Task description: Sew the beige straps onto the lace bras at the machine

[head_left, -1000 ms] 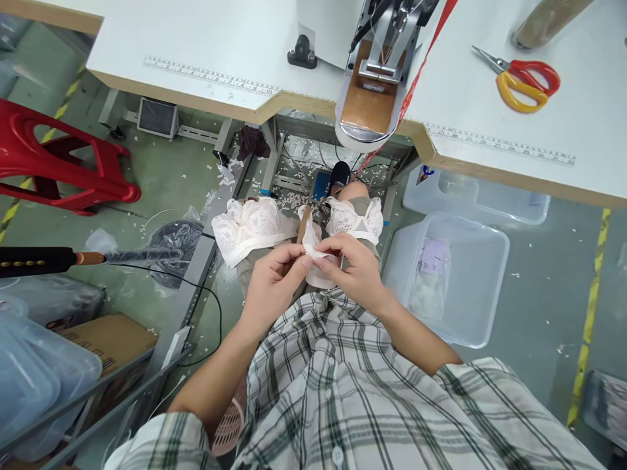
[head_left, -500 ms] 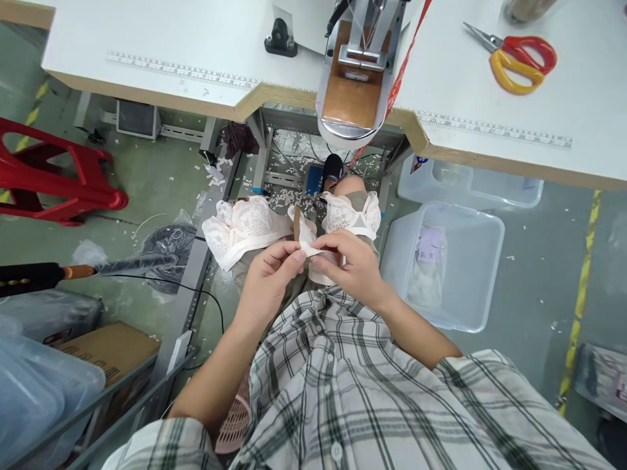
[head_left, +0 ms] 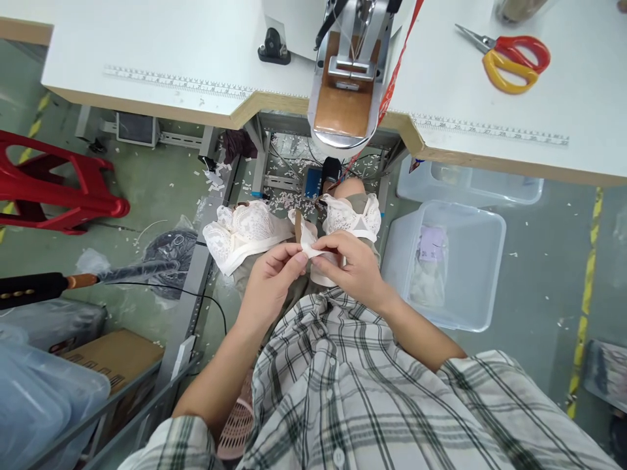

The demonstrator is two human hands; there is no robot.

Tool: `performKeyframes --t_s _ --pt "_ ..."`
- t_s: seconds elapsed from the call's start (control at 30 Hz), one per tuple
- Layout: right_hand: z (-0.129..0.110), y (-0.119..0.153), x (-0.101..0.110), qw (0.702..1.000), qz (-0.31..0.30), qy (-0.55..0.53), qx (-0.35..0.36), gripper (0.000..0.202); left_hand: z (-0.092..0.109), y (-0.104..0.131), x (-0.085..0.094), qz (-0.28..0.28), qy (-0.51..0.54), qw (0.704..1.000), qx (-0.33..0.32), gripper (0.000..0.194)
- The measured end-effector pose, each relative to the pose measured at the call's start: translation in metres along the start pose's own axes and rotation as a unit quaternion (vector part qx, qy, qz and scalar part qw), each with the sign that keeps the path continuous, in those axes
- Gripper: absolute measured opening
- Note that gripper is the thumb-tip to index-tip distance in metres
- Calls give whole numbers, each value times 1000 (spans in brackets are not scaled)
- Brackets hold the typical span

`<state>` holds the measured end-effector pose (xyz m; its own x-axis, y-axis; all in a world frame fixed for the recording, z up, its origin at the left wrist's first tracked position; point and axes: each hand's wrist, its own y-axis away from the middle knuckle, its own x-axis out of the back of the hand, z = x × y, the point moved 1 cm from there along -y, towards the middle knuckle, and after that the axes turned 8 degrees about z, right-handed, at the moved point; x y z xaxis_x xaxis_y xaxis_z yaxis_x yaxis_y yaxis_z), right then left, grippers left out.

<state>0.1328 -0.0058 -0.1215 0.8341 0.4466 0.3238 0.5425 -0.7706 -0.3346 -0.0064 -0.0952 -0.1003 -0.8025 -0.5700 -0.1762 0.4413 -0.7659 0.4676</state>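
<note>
A white lace bra [head_left: 249,232] lies across my lap, one cup over each thigh. Between the cups, my left hand [head_left: 274,274] pinches the edge of a small white fabric piece [head_left: 308,240] with thumb and index finger. From the other side my right hand [head_left: 350,264] pinches the same piece, its fingertips close to those of my left hand. A narrow brown strip stands up beside the white piece. Whether the piece belongs to the bra I cannot tell.
Ahead, a sewing machine [head_left: 345,98] projects over the notch in the white table [head_left: 196,39]. Red-and-yellow scissors [head_left: 512,59] lie at the right. A clear bin [head_left: 450,261] is right of my legs, a red stool [head_left: 59,183] far left, a metal frame [head_left: 191,281] near my left arm.
The view has shifted slightly, so the table and machine appear a little further left. Both hands keep their pinch on the white piece with hardly any movement.
</note>
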Motion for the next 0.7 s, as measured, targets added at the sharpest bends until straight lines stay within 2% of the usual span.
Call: performKeyframes --t_s 0.13,0.23,0.3,0.37,0.43,0.47,0.57,0.63,0.7 --pt "2 -1 -1 1000 1 -9 -7 8 1 -2 -1 3 -22 1000 -7 23" --pt "-1 1 -1 1000 5 2 -2 6 4 -2 -3 4 -84 996 -30 26" --pt "-4 1 4 1000 -5 11 25 8 7 -1 -3 3 -101 995 -24 29" --pt "0 -8 19 996 -15 34 80 13 8 -2 -4 -2 -50 998 24 35" --pt "11 -29 50 989 12 98 110 15 6 -4 -5 -16 25 996 88 42" --pt "20 -46 72 982 49 147 107 15 6 -5 -7 -21 58 991 118 44" --pt "45 -111 152 933 180 310 35 22 4 -6 -14 -27 150 970 189 43" --pt "57 -156 202 894 180 409 -31 35 6 -4 -20 -28 198 954 225 37" --pt "62 -191 237 872 152 456 -91 30 10 -2 -27 -27 226 942 245 33"
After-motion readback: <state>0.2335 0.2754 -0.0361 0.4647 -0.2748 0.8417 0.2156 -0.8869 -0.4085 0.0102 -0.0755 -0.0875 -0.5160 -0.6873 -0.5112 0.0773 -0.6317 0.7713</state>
